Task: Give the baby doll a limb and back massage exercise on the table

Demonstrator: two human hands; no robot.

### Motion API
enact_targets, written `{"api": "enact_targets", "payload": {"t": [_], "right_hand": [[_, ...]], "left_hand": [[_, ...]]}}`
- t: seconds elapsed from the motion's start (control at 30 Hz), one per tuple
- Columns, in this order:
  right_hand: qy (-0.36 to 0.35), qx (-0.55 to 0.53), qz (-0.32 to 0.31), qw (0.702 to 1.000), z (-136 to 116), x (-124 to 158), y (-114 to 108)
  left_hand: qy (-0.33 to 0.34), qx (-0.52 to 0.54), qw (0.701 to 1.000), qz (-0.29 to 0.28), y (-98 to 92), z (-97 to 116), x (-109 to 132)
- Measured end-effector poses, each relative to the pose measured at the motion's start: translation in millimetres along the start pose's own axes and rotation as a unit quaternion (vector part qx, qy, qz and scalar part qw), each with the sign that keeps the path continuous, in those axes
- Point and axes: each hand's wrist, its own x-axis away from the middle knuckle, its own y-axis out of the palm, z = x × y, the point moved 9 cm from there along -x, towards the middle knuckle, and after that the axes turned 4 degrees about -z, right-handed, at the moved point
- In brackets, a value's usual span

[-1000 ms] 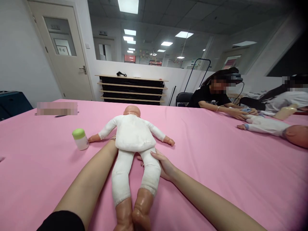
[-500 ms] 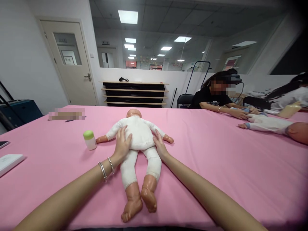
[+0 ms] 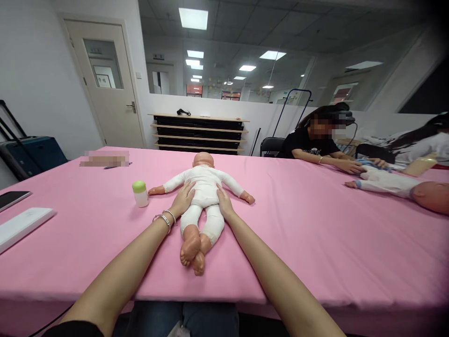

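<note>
A baby doll [image 3: 203, 187] with a white cloth body and bare plastic head, hands and feet lies on the pink-covered table, head away from me. No facial features show. Its arms spread out to both sides and its feet [image 3: 193, 252] overlap. My left hand [image 3: 184, 199] clasps the left side of the torso, fingers along the cloth; bracelets circle that wrist. Against the opposite side, my right hand [image 3: 224, 201] presses at waist level, with part of its fingers hidden. A small bottle with a green lid [image 3: 140, 193] stands beside the doll's left-hand arm.
On the left lie a white box-like device [image 3: 26, 227] and a phone [image 3: 14, 199]. A blurred-out item [image 3: 104, 159] and a pen [image 3: 117, 165] lie farther back. At right, a co-worker [image 3: 312, 145] handles another doll [image 3: 393, 183], near a yellowish bottle [image 3: 421, 164].
The doll lies slightly farther from the table's front edge, its feet now overlapping instead of apart. Both hands stay at its sides. My view has pulled back, showing the edge and my lap.
</note>
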Motion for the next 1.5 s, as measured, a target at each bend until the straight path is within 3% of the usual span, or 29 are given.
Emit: {"api": "enact_targets", "payload": {"t": [0.13, 0.27, 0.37, 0.43, 0.53, 0.63, 0.73, 0.83, 0.9, 0.97, 1.1, 1.23, 1.33, 1.43, 1.5], "right_hand": [[-0.024, 0.007, 0.056, 0.998, -14, 17, -15], [-0.101, 0.027, 0.101, 0.989, -50, 36, -18], [-0.118, -0.032, 0.059, 0.991, -74, 47, -1], [-0.086, -0.116, -0.027, 0.989, -84, 53, 22], [0.036, -0.279, -0.190, 0.941, -87, 71, 66], [0.171, -0.391, -0.267, 0.864, -81, 93, 97], [0.237, -0.447, -0.221, 0.834, -69, 96, 100], [0.263, -0.490, -0.136, 0.820, -56, 87, 88], [0.269, -0.510, -0.112, 0.809, -52, 82, 82], [0.263, -0.523, -0.109, 0.803, -52, 79, 80], [0.250, -0.530, -0.123, 0.801, -54, 80, 82], [0.256, -0.541, -0.121, 0.792, -56, 82, 85], [0.257, -0.540, -0.125, 0.792, -58, 82, 85], [0.263, -0.528, -0.140, 0.795, -60, 83, 86], [0.268, -0.519, -0.145, 0.799, -60, 85, 86]], "left_hand": [[-0.008, -0.104, 0.985, 0.140, -40.3, 16, 26], [-0.027, -0.216, 0.931, 0.292, -95.1, 28, 58], [-0.116, -0.226, 0.886, 0.388, -128.5, 11, 73], [-0.203, -0.196, 0.860, 0.425, -139.4, -11, 81], [-0.303, -0.116, 0.849, 0.418, -137.7, -42, 85], [-0.294, -0.080, 0.874, 0.377, -129.4, -50, 77], [-0.154, -0.115, 0.930, 0.312, -114.7, -24, 59], [0.051, -0.173, 0.958, 0.222, -82.2, 27, 49], [0.171, -0.223, 0.948, 0.150, -54.8, 61, 52], [0.250, -0.269, 0.924, 0.107, -35.7, 85, 58], [0.308, -0.317, 0.890, 0.107, -30.4, 105, 68], [0.308, -0.318, 0.890, 0.105, -33.5, 104, 69], [0.264, -0.265, 0.921, 0.107, -37.4, 98, 64], [0.116, -0.135, 0.967, 0.184, -60.1, 70, 55], [-0.015, -0.042, 0.967, 0.250, -76.1, 38, 55]]}}
